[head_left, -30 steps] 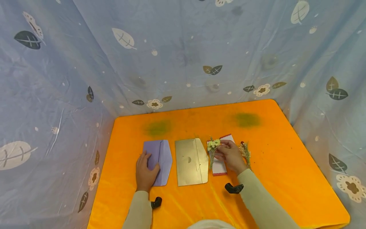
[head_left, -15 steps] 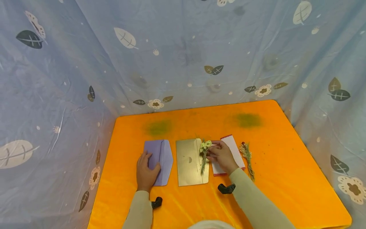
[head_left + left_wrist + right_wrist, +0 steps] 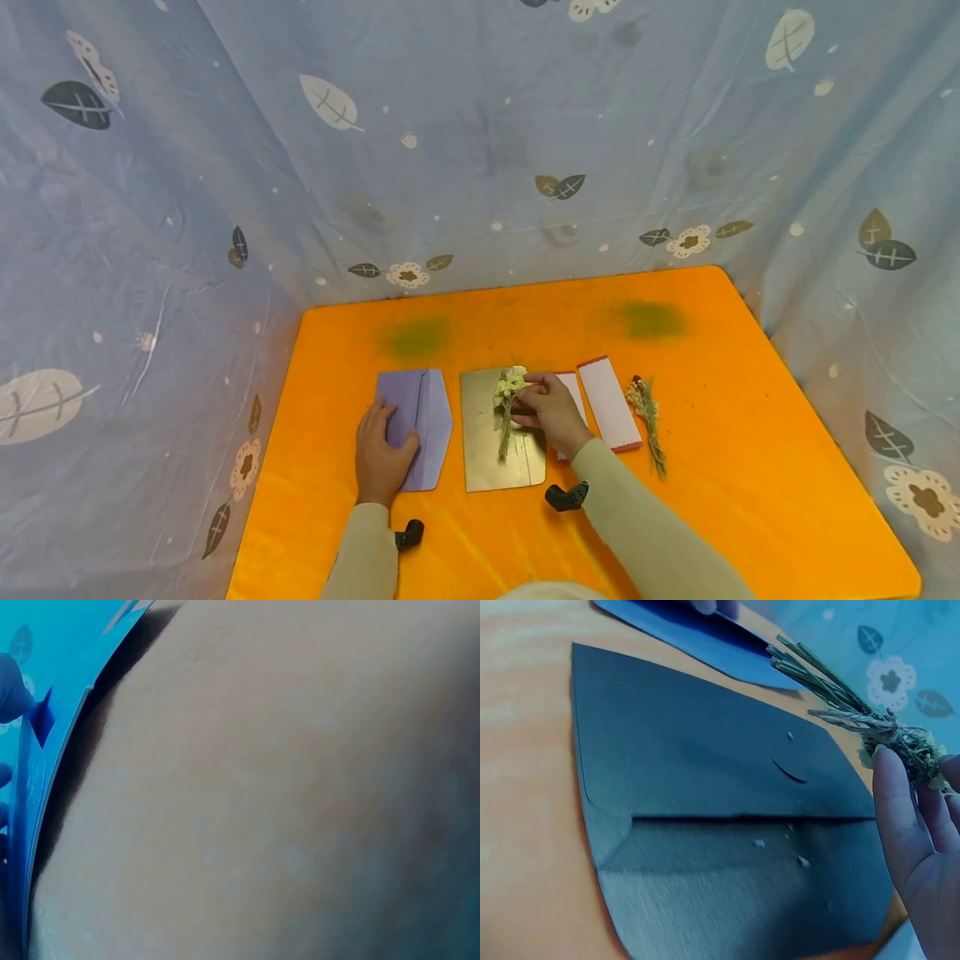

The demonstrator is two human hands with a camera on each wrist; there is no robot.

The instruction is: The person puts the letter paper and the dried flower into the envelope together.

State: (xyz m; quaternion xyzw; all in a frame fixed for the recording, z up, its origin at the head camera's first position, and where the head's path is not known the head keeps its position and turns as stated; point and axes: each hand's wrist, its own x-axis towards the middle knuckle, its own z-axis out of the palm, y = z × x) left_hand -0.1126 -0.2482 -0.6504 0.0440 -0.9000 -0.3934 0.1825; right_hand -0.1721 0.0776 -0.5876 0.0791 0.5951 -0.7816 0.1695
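My right hand point(image 3: 551, 412) pinches a small bunch of dried flowers point(image 3: 506, 398) with pale yellow blooms over the gold envelope point(image 3: 487, 475). In the right wrist view, twine binds its green stems point(image 3: 810, 671), which point away from my hand. That envelope lies with its flap folded out toward the right. My left hand point(image 3: 384, 454) rests on a purple envelope point(image 3: 431, 467), thumb and fingers spread across it. From the left wrist, this envelope looks blue and its pocket point(image 3: 43, 720) gapes a little beside the thumb.
Two white cards with red edges lie to the right, one point(image 3: 609, 404) in full view, the other point(image 3: 572, 392) partly behind my right hand. Beyond them is a second dried bunch point(image 3: 651, 425) with a red bloom. Patterned curtains point(image 3: 480, 167) surround the orange table point(image 3: 750, 500).
My right hand has carried the yellow flower bunch leftward from above the white cards to over the gold envelope. My left hand stays on the purple envelope.
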